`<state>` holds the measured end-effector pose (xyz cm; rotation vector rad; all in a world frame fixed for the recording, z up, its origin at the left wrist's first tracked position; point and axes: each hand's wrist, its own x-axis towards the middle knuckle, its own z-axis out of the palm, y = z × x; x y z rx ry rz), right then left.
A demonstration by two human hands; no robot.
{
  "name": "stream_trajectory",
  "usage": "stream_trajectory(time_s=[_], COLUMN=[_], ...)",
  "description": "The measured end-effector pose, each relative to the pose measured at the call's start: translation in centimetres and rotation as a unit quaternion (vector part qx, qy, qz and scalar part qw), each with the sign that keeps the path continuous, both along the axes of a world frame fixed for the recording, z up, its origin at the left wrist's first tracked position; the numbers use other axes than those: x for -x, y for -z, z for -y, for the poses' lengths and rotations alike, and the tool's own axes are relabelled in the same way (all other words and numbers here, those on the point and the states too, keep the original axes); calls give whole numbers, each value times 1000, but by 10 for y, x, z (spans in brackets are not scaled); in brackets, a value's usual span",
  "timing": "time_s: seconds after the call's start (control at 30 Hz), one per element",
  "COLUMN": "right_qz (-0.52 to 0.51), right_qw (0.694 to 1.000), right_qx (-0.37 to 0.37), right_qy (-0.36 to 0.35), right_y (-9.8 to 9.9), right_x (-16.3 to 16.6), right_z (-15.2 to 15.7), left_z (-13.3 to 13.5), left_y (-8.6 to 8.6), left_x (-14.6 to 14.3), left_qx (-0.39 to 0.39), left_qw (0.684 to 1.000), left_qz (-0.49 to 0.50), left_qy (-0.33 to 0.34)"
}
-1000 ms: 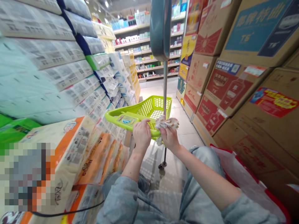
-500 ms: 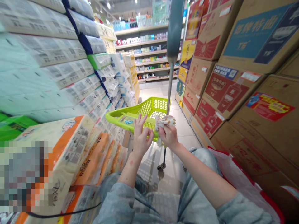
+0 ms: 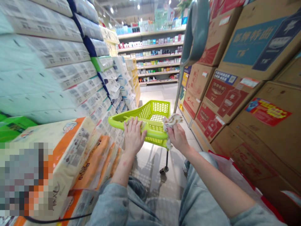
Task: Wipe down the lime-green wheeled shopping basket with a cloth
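Observation:
A lime-green wheeled shopping basket (image 3: 157, 110) stands on the aisle floor in front of me. My left hand (image 3: 133, 135) lies flat on its near rim with the fingers stretched out. My right hand (image 3: 177, 137) is closed on a crumpled white and tan cloth (image 3: 172, 121) held against the rim's right corner. The basket's grey pull handle (image 3: 194, 34) rises on a thin metal rod and leans to the right.
Stacked packs of tissue paper (image 3: 56, 75) wall the left side. Cardboard cartons (image 3: 242, 78) are piled high on the right. A red and white bag (image 3: 237, 175) sits by my right knee. Shelves of goods (image 3: 152, 53) close the aisle's far end.
My left hand has come down from a raised, spread pose to lie flat on the rim. The grey handle has tilted to the right. The cloth stays in my right hand.

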<state>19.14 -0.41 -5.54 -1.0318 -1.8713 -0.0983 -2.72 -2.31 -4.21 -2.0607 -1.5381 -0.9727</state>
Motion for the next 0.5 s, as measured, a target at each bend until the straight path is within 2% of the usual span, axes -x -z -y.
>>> stream_trajectory(time_s=[0.17,0.27,0.37,0.43,0.5], right_qz=[155,220,239,233,225], right_qw=[981,956,936,942,958], right_qx=[75,159,227,201,126], right_qy=[91,107,124,132,124], right_y=[-30,-48,-55,-50,-40], right_x=[25,49,62,63,61], right_z=[18,16,11,14,21], left_z=[-2,-1,-1,-1,0], left_y=[3,3,4,4,4], left_x=[-9,-13,-16,-17,-19], left_qx=[2,2,4,3,4], left_qw=[1000,1000,1000,1000,1000], left_qz=[3,5,9,9,6], left_qy=[-22,-18,-17,-20,-26])
